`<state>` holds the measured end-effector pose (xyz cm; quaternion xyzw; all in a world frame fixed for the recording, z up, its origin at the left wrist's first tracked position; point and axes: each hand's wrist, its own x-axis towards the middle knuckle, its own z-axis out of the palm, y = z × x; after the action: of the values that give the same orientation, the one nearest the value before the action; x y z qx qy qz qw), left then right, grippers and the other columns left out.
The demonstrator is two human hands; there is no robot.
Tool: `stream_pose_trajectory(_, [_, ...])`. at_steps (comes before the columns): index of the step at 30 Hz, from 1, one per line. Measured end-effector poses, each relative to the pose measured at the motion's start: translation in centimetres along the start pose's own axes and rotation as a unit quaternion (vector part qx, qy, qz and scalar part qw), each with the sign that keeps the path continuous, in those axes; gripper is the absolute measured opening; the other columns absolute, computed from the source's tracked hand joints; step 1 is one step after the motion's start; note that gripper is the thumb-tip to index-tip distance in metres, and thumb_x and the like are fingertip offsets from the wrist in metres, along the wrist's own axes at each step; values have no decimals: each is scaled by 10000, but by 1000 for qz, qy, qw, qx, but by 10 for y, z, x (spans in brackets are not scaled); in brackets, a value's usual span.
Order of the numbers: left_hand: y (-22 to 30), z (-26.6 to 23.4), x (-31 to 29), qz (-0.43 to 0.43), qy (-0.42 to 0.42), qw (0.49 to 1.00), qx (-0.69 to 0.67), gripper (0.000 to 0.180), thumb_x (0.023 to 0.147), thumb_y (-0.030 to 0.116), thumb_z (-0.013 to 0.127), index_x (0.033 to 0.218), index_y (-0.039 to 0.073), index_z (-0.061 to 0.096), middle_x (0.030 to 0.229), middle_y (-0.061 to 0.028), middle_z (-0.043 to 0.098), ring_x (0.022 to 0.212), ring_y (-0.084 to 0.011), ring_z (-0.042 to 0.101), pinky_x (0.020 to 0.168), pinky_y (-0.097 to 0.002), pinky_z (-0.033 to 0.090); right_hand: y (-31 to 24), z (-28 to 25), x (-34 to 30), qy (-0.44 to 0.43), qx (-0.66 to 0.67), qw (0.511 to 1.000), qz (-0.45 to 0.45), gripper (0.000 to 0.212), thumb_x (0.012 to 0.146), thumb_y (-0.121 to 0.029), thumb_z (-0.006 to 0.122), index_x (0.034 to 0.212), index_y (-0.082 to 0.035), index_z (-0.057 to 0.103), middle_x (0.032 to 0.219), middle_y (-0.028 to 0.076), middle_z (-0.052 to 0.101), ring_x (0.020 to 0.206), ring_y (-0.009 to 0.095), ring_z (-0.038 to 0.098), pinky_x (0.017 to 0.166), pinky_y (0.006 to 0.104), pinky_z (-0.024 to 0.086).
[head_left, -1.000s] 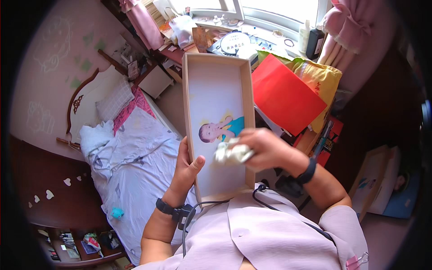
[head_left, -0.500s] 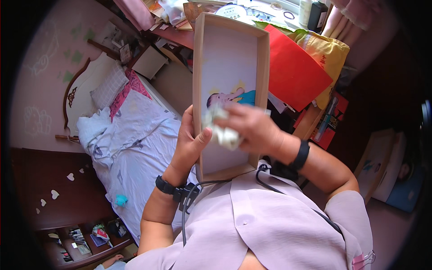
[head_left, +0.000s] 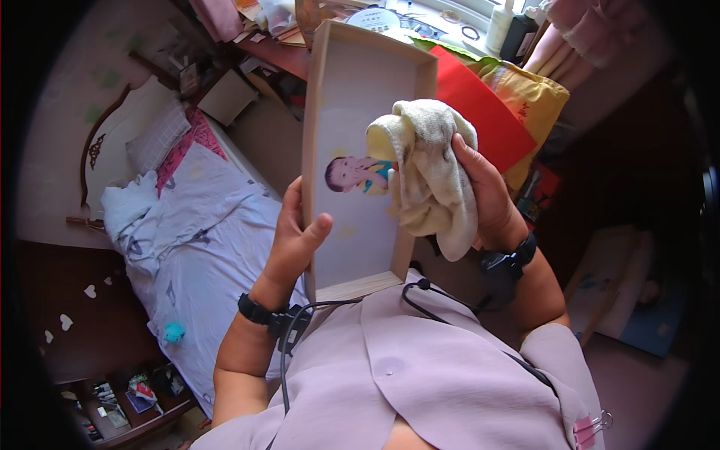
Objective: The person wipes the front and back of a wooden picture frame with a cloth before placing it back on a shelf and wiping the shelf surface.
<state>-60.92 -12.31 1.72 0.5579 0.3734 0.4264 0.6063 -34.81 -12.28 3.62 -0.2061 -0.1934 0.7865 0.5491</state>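
Observation:
A shallow wooden box frame stands tilted up in front of my chest, a child's photo on its pale inner panel. My left hand grips its left side wall, thumb over the front edge and fingers behind. Bunched in my right hand is a cream cleaning cloth with grey smudges. It hangs in front of the frame's right wall and hides part of the photo. The thumb presses on the cloth; the other right fingers are mostly hidden behind it.
Beyond the frame, a cluttered desk under the window holds bottles, papers and a red sheet over a yellow bag. A bed lies to the left, an open drawer at lower left. More framed pictures lean at right.
My right hand with the cloth has moved off the inner panel, up and to the right, uncovering the child's face. The frame has shifted slightly left in view, still held by my left hand.

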Motion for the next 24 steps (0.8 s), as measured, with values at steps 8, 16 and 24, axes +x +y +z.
stream_pose_trajectory(8, [4, 1, 0, 0, 13, 1000, 9, 715, 815, 369, 694, 1332, 37, 328, 1232, -85, 486, 1138, -157, 459, 964, -300, 373, 1, -8, -8, 36, -128, 991, -34, 435, 905, -227, 556, 1266, -20, 429, 1149, 85, 543, 1041, 178, 552, 888, 317, 462])
stream_pose_trajectory(16, [-8, -4, 3, -20, 40, 999, -16, 688, 835, 328, 679, 1332, 14, 322, 1237, -96, 483, 1138, -164, 466, 965, -301, 371, -3, 24, -13, 150, -533, 779, -295, 544, 796, -90, 674, 1277, -50, 424, 1124, 109, 540, 1025, 201, 554, 864, 316, 468])
stream_pose_trajectory(24, [-8, -4, -1, -22, 39, 999, -20, 682, 833, 319, 682, 1334, 30, 322, 1234, -93, 487, 1134, -162, 470, 960, -302, 381, 9, 16, -8, 285, -824, 382, -306, 542, 649, -108, 736, 1151, -222, 566, 939, 100, 555, 802, 303, 623, 675, 396, 532])
